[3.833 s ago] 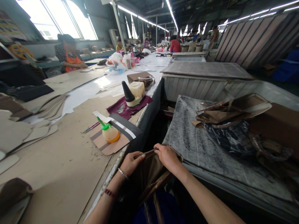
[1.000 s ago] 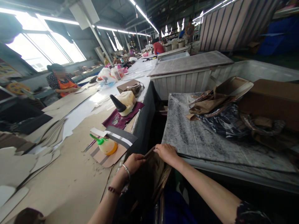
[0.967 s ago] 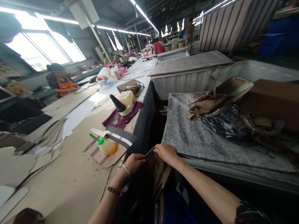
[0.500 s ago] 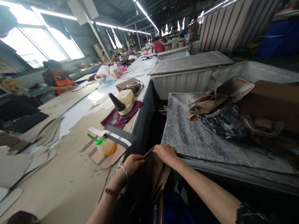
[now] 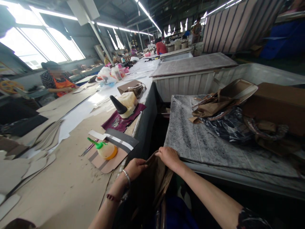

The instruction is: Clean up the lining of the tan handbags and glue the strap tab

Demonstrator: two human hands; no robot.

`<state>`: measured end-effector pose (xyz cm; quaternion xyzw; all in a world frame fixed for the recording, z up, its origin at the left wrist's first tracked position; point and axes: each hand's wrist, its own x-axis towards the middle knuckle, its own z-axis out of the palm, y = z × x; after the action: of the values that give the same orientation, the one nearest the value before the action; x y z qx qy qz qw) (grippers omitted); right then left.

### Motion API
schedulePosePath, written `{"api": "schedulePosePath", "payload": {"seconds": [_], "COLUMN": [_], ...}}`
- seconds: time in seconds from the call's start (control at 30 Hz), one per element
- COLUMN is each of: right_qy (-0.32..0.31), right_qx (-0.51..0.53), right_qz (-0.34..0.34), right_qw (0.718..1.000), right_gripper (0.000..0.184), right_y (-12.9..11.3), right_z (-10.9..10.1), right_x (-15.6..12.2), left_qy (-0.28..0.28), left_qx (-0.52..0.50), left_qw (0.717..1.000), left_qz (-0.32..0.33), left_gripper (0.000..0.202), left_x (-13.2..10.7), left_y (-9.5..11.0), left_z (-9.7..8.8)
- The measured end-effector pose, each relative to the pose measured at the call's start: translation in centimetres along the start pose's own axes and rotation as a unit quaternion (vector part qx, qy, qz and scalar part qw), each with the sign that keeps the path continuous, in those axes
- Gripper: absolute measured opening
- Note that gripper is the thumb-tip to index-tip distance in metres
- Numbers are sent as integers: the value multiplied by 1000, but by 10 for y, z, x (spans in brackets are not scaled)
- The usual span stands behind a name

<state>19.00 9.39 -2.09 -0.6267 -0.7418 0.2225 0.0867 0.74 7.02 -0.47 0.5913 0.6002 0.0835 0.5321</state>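
A brown bag [image 5: 163, 181] hangs in the gap between the two work surfaces, low in front of me. My left hand [image 5: 135, 168] pinches its upper edge on the left side. Close by, my right hand [image 5: 168, 156] is closed over the same edge, fingers bent down on it. The bag's lower part is dark and mostly hidden. Left of my hands, on the table, a squeeze bottle [image 5: 106, 150] with a green spout and orange liquid rests on a brown cut piece [image 5: 95, 160]. A cream container with a black nozzle [image 5: 127, 105] lies on a maroon cloth [image 5: 122, 124].
The long table [image 5: 69, 184] on my left carries cut sheets [image 5: 35, 170]. To my right, a grey board [image 5: 183, 127] bears brown bag parts and black plastic [image 5: 228, 125]. White bins [image 5: 190, 82] stand behind it. A person in an orange apron [image 5: 62, 85] sits across the table.
The view has shifted very slightly. Both hands keep their hold on the bag's edge in nearly the same place.
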Motion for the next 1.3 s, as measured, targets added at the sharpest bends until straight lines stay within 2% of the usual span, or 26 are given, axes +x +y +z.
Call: {"api": "schedulePosePath", "payload": {"seconds": [0.1, 0.23, 0.33, 0.43, 0.67, 0.8, 0.97, 1.17, 1.3], "right_qy": [14, 22, 10, 2, -2, -9, -15, -25, -23], "right_qx": [7, 16, 16, 7, -8, -13, -16, -17, -12], "right_qz": [21, 13, -17, -34, -35, -27, -23, -30, -35], "right_qw": [1000, 1000, 1000, 999, 999, 999, 999, 999, 999], "right_gripper": [25, 38, 25, 16, 20, 21, 20, 21, 19], "right_y": [0, 2, 3, 2, 1, -1, -1, -6, -6], "right_z": [1, 2, 2, 2, 5, 6, 5, 4, 3], "right_x": [-1, -1, 2, 6, 10, 11, 11, 12, 10], "left_qy": [2, -17, -30, -27, -28, -6, -4, -43, -16], "left_qx": [-7, -25, -18, 21, 139, 193, 183, 122, 123], "left_qw": [1000, 1000, 999, 999, 990, 981, 983, 991, 991], "left_qz": [-5, -2, -7, -16, -8, 1, 6, 30, 54], "left_gripper": [35, 38, 36, 34, 32, 31, 31, 35, 35], "left_x": [0, 2, 4, 6, 13, 23, 32, 41, 55], "left_y": [0, 1, 3, 6, 15, 16, 14, 19, 14], "left_z": [0, 0, -3, -7, -10, -9, -8, -5, 0]}}
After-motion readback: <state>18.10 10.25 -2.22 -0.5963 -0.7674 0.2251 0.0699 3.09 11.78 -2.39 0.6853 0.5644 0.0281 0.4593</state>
